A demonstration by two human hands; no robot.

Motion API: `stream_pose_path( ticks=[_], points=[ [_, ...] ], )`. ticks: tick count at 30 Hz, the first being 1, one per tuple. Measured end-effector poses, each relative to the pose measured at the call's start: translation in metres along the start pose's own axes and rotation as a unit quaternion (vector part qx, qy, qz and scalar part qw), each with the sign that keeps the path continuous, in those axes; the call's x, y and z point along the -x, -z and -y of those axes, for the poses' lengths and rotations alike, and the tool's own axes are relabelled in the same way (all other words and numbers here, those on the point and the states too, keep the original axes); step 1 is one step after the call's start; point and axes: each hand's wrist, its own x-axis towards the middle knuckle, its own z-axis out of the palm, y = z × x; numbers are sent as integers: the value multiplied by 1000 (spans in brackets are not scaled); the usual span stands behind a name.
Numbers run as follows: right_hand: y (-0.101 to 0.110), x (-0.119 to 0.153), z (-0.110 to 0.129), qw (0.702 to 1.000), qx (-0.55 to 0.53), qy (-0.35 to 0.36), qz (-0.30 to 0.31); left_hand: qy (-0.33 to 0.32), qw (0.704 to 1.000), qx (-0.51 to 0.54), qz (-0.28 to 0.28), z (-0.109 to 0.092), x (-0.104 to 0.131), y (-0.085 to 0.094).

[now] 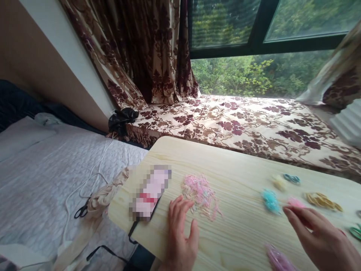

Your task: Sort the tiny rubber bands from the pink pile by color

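Note:
My left hand (182,233) rests over the wooden tabletop with thumb and fingers apart, holding nothing. Its fingertips are beside a loose heap of thin pink and pale elastic bands (200,194). Over on the right, my right hand (321,235) has its thumb and fingers drawn together in a pinch; anything between the tips is too small to make out. Right by those fingertips lie a small pink clump (295,202) and a turquoise clump of bands (270,201). A shiny purple bundle (278,258) sits nearer me, left of the right hand.
Tan bands (323,200), a teal loop (291,178), a cream clump (279,183) and green bands (355,231) lie on the table (239,226). A blurred-out pink phone-like object (152,194) is at left. Beyond are a bed (50,173), scissors (81,211) and a floral-covered window seat (225,120).

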Motion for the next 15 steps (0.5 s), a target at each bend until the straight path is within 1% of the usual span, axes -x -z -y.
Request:
stream_pose_path(
  ticks=[3,6,9,12,14,15],
  points=[
    [-2,-10,12,999,-13,-41,25,1,1000,-1,1,0,0,0],
    [-1,-15,18,998,-15,-39,41,4,1000,2,3,0,0,-1],
    [3,-14,12,999,2,-25,42,7,1000,6,6,1,0,-2],
    [9,-6,5,1000,14,9,13,8,1000,7,10,0,1,-1],
    [9,1,9,999,9,25,-25,9,1000,12,10,-1,0,0],
    [7,4,15,999,-2,32,-43,11,1000,16,11,-1,0,0]
  ],
)
